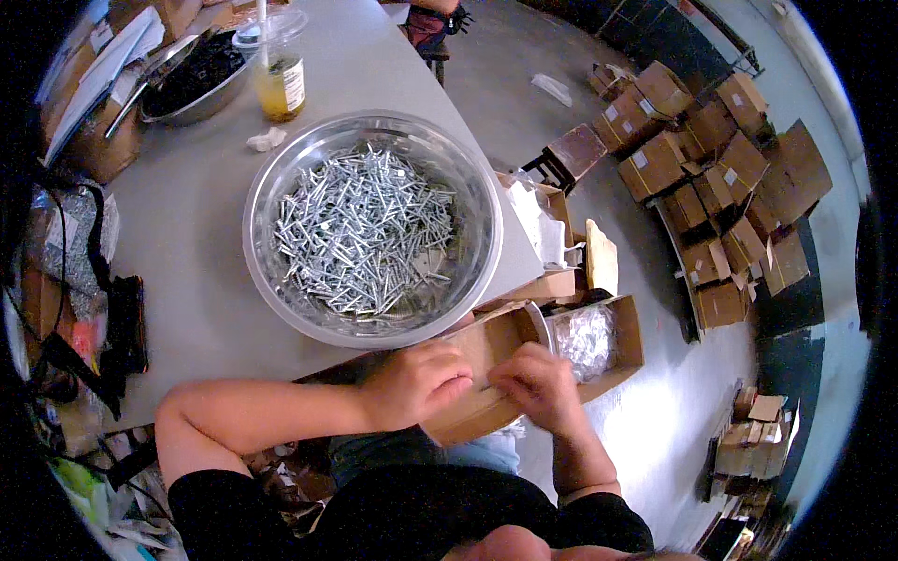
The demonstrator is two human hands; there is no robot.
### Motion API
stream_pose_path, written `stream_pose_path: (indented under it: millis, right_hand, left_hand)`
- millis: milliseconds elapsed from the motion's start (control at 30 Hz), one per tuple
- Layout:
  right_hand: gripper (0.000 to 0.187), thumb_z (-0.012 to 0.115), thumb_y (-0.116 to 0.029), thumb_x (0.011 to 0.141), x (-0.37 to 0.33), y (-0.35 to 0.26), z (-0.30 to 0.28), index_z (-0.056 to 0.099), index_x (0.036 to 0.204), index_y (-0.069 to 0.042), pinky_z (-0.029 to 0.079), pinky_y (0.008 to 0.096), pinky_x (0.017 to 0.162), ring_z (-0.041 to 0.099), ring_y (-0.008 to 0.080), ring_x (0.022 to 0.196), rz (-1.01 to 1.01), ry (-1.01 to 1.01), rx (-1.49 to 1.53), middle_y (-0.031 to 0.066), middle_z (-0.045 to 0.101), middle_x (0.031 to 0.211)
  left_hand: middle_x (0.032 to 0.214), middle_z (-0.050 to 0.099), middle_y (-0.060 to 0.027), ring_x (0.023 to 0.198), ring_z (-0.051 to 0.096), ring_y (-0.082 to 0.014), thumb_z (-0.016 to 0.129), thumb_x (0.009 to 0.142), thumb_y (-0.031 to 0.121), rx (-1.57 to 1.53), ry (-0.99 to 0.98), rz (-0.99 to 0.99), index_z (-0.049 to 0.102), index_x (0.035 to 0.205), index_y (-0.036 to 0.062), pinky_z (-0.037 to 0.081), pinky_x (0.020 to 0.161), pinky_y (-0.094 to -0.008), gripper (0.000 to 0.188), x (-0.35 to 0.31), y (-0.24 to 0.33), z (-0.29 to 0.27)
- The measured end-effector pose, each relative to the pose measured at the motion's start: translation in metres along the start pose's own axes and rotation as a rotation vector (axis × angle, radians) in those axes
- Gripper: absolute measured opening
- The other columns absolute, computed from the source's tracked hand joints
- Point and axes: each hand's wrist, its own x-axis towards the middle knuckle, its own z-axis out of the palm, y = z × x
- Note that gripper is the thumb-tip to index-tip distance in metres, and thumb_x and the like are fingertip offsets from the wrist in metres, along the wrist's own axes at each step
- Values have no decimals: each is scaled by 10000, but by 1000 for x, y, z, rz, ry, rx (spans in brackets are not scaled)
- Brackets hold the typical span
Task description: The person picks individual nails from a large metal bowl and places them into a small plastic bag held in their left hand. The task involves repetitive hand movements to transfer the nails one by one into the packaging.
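Observation:
My left hand (421, 381) is closed, its fingers curled and pressed together, just below the near rim of a large shiny round bowl (257, 252). A heap of silvery screws (365, 229) lies in this bowl. Across from it, my right hand (541, 385) is closed in a pinch, a short gap apart from the left. Whatever is between the fingers of either hand is too small or hidden to make out. Both hands hover over an open cardboard box (468, 421). Clear plastic bags (587, 341) fill its right end.
On the grey table (187, 290) stand a drink cup (281, 89) with a straw and a metal basin (201, 79) of dark small pieces. Crumpled white tissue (267, 140) lies beside the bowl. A wooden stool (572, 154) and stacked cartons (716, 201) stand on the floor to the right.

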Motion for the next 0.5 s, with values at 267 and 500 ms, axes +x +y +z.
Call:
stream_pose_path:
  millis: [267,500]
  right_hand:
    - [192,712,-29,739,-24,60,-29,670,926,-29,520,335,650,647,244,711,414,338,-303,121,635,829]
    - [380,712,-138,718,0,97,95,591,1071,-70,493,410,837,550,359,1007,4,-105,-215,156,554,1098]
  left_hand:
    - [946,579,-75,794,573,-174,634,884,138,-140,-37,-303,555,1070,39,493,709,-308,225,2,2,0]
    - [928,600,-104,774,588,-199,602,887,147,-174,-45,-349,524,1088,32,488,716,-354,245,5,1,1]
